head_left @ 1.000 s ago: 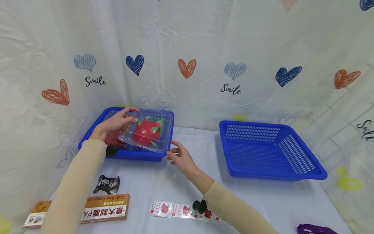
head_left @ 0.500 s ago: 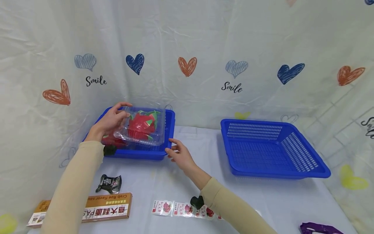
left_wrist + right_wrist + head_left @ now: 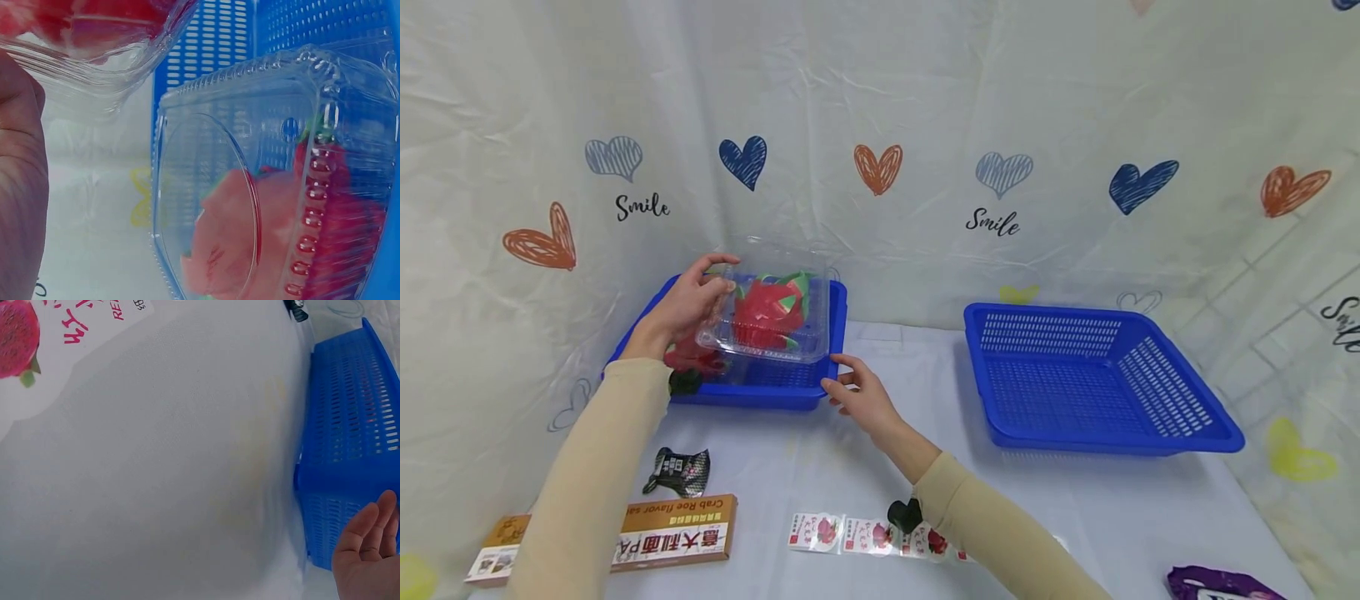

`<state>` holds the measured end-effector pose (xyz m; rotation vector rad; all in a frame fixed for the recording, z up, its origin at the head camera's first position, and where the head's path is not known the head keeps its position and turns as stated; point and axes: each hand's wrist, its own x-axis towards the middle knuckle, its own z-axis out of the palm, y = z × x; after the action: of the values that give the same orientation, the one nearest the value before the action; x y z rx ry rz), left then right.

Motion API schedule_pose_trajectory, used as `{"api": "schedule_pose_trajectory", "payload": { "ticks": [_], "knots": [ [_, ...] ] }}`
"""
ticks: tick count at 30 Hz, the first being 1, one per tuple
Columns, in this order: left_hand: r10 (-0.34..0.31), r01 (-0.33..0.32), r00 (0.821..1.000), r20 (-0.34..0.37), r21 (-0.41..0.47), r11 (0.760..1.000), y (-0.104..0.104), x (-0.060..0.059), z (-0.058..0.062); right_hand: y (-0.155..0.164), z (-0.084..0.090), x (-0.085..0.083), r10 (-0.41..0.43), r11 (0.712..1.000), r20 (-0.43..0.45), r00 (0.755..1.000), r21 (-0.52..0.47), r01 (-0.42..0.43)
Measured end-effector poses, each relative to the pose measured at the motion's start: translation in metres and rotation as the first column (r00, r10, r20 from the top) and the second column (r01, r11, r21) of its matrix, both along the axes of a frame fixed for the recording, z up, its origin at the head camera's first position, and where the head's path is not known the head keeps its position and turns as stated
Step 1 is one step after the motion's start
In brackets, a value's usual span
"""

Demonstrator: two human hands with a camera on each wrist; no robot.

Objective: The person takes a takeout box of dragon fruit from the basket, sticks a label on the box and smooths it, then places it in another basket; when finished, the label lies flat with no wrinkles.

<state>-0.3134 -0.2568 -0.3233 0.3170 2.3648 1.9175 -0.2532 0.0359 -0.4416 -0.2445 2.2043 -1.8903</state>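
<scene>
White cloth with drawn hearts and "Smile" lettering behind and under everything, draped over the bench [image 3: 820, 467]. Left hand [image 3: 681, 308] raised over the near-left blue basket [image 3: 752, 392], grip closed round the left edge of a clear plastic box [image 3: 771, 312] held tilted just above the basket. Inside the box, a red dragon fruit [image 3: 771, 304] with green-tipped scales (plainly seen through the lid). Below it in the same basket, a second clear box [image 3: 275, 187] of red fruit, seen close from the left wrist. Right hand [image 3: 861, 400] beside the basket's near-right corner, fingers loose and spread, holding nothing; whether touching the rim, cannot tell. Well apart on the right, a second blue basket [image 3: 1097, 383] with slotted walls. Along the bench's near edge: a long orange pasta carton [image 3: 625, 542], a small dark wrapper [image 3: 677, 471], a strip of dragon-fruit stickers [image 3: 850, 535], a purple packet [image 3: 1213, 583] at the far right corner.
</scene>
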Motion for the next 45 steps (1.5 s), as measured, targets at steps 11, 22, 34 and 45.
{"api": "schedule_pose_trajectory", "payload": {
  "ticks": [11, 22, 34, 45],
  "knots": [
    [-0.017, 0.017, 1.000, -0.023, 0.003, 1.000, 0.007, 0.000, 0.005, 0.003, 0.002, -0.005, -0.008, 1.000, -0.027, 1.000, 0.018, 0.008],
    [0.002, -0.003, 0.999, -0.038, -0.017, 1.000, 0.002, -0.016, -0.014, 0.008, 0.005, -0.016, -0.127, 0.990, -0.091, 0.988, 0.047, 0.132],
    [-0.084, 0.084, 0.994, -0.063, 0.007, 0.996, 0.022, -0.017, -0.016, 0.019, 0.039, -0.031, -0.062, 0.990, -0.172, 0.983, -0.139, 0.039],
    [-0.130, 0.131, 0.989, -0.067, 0.011, 0.991, 0.052, -0.011, -0.008, 0.037, 0.049, -0.027, -0.060, 0.957, -0.127, 0.990, -0.290, 0.020]
  ]
}}
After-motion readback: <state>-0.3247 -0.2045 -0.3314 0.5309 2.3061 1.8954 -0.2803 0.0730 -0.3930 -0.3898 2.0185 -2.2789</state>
